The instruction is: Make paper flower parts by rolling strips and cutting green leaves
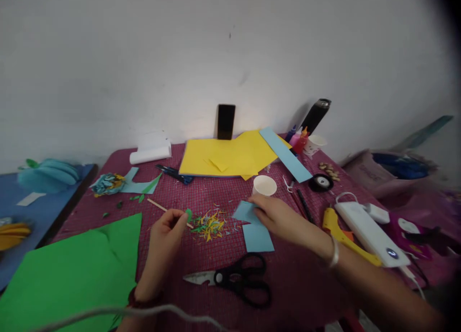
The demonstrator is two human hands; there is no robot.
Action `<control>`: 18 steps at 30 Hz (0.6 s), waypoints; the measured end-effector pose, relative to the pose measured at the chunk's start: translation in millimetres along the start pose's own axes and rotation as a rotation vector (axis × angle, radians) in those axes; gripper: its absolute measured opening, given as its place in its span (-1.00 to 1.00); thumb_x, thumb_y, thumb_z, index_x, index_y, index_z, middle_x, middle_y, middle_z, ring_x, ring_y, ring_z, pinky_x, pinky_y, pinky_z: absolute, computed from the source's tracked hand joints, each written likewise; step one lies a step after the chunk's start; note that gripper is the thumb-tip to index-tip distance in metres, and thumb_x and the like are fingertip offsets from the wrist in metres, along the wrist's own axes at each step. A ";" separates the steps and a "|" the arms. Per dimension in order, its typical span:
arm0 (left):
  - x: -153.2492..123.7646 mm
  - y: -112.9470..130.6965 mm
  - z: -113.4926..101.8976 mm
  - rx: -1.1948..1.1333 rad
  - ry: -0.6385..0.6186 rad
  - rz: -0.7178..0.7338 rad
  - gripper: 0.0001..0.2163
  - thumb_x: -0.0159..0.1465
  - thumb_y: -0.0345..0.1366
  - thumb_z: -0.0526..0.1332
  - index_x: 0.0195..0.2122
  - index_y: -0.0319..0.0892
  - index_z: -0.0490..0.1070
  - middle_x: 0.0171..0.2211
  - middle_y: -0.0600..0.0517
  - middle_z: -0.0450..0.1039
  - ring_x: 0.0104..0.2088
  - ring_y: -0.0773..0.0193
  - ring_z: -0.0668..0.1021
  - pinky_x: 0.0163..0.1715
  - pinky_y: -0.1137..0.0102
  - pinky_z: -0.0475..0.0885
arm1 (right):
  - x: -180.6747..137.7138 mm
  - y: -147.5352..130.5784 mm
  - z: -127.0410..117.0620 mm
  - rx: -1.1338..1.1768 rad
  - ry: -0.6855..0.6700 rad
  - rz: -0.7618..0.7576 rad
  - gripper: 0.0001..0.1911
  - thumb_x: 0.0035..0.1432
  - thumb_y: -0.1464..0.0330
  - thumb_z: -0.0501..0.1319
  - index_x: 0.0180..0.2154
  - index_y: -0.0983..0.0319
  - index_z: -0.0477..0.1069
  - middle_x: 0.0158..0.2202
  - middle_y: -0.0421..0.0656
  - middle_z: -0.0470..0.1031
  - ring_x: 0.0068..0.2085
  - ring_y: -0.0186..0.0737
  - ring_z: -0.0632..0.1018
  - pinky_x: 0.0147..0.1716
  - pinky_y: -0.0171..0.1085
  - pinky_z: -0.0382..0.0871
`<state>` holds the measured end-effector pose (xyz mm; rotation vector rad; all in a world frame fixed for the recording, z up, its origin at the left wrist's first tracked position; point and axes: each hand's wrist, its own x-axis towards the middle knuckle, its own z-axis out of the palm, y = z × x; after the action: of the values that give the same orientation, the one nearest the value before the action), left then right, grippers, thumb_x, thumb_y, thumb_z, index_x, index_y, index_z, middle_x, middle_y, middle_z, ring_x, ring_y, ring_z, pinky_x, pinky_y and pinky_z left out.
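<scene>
My left hand [167, 236] is closed in a pinch on a thin wooden stick [157, 205], which slants down to the right. A small green paper piece [188, 215] shows at my fingertips. Between my hands lies a heap of yellow and green paper snippets [209, 225]. My right hand [275, 216] pinches the edge of a light blue paper piece [244, 212]. Just below it, another blue paper piece [258, 238] lies on the table. Black-handled scissors [236, 277] rest nearest me, with blades pointing left. Behind my right hand stands a white paper cup [264, 185].
Green paper [79, 269] covers the left front. Yellow sheets [219, 158] lie at the back below a leaning phone [226, 122]. On the right are a yellow glue gun [332, 221], a white power bank [370, 233] and black tape [321, 182]. A cable crosses the bottom.
</scene>
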<state>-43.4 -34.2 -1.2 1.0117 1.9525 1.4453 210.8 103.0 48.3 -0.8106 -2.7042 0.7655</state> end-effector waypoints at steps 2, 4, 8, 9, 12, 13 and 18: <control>-0.8 3.3 -0.8 -0.043 0.034 -0.022 -0.80 0.15 -0.16 0.25 -0.49 -0.18 0.37 -0.56 0.13 0.34 -0.49 0.35 0.36 -0.45 0.48 0.25 | 43.4 -16.8 3.1 0.007 -0.006 -0.099 -0.76 0.19 0.52 0.02 -0.14 0.26 0.37 -0.18 -0.05 0.50 -0.16 -0.16 0.49 -0.14 -0.22 0.30; -1.1 5.2 -1.7 -0.079 0.063 -0.052 -0.78 0.13 -0.15 0.26 -0.49 -0.19 0.37 -0.57 0.14 0.33 -0.51 0.36 0.35 -0.47 0.48 0.24 | 92.7 -29.1 12.2 0.007 -0.083 -0.163 -0.68 0.18 0.54 0.02 -0.04 0.27 0.35 -0.04 -0.02 0.48 -0.09 -0.15 0.48 -0.10 -0.23 0.29; 0.0 4.2 -0.2 -0.123 0.055 -0.097 -0.77 0.11 -0.13 0.26 -0.49 -0.20 0.38 -0.57 0.12 0.34 -0.52 0.34 0.35 -0.48 0.47 0.25 | 169.6 -34.6 41.9 -0.036 -0.317 -0.256 -0.70 0.12 0.55 0.10 -0.11 0.27 0.43 -0.12 -0.08 0.54 -0.19 -0.22 0.51 -0.24 -0.32 0.32; 0.1 4.0 1.0 -0.125 0.037 -0.096 -0.77 0.11 -0.13 0.26 -0.49 -0.21 0.39 -0.57 0.11 0.35 -0.51 0.34 0.36 -0.47 0.46 0.25 | 180.1 -33.5 49.6 -0.054 -0.353 -0.272 -0.72 0.08 0.57 0.13 -0.17 0.26 0.46 -0.18 -0.11 0.56 -0.23 -0.23 0.52 -0.28 -0.33 0.31; -0.5 5.7 4.6 -0.120 -0.015 -0.088 -0.79 0.10 -0.16 0.25 -0.52 -0.21 0.40 -0.56 0.09 0.37 -0.49 0.32 0.38 -0.45 0.45 0.28 | 191.5 -29.7 68.2 -0.121 -0.367 -0.283 -0.80 0.03 0.57 0.16 -0.29 0.28 0.49 -0.30 -0.08 0.56 -0.29 -0.16 0.52 -0.30 -0.27 0.30; -1.0 6.9 5.5 -0.122 -0.026 -0.091 -0.80 0.09 -0.17 0.25 -0.52 -0.20 0.41 -0.57 0.09 0.38 -0.49 0.31 0.38 -0.45 0.45 0.29 | 190.6 -29.4 72.0 -0.140 -0.340 -0.280 -0.82 0.03 0.56 0.17 -0.29 0.30 0.49 -0.29 -0.03 0.55 -0.27 -0.12 0.51 -0.27 -0.23 0.29; -2.8 8.9 7.2 -0.199 -0.029 -0.154 -0.80 0.07 -0.16 0.26 -0.51 -0.21 0.43 -0.62 0.12 0.32 -0.56 0.36 0.32 -0.55 0.47 0.21 | 169.4 -39.6 72.5 -0.112 -0.155 -0.293 -0.80 0.10 0.51 0.18 -0.19 0.35 0.45 -0.09 0.10 0.46 -0.04 -0.01 0.43 -0.05 -0.11 0.22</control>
<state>-33.9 -30.9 5.0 0.7724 1.7828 1.4942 28.5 139.8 18.0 -0.3732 -2.9332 0.6380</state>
